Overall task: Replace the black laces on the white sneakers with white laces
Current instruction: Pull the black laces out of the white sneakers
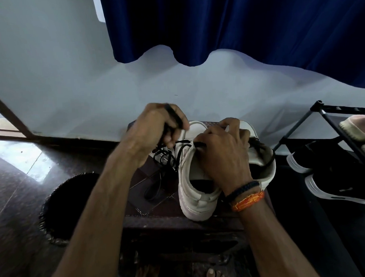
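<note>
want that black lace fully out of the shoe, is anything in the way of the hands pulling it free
Nothing visible blocks it. The left hand already grips the black lace and the right hand holds the white sneaker. The lace is still threaded through the sneaker's eyelets.

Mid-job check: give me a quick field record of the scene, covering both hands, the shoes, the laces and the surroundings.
left hand: raised, gripping a black lace and pulling it up from the near sneaker
right hand: resting on the near white sneaker, fingers curled at its lacing area
second white sneaker: behind the right hand, black lace in it
loose lace: slack black loops lying on the small table
white laces: none visible
right side: shoe rack with other shoes
</note>
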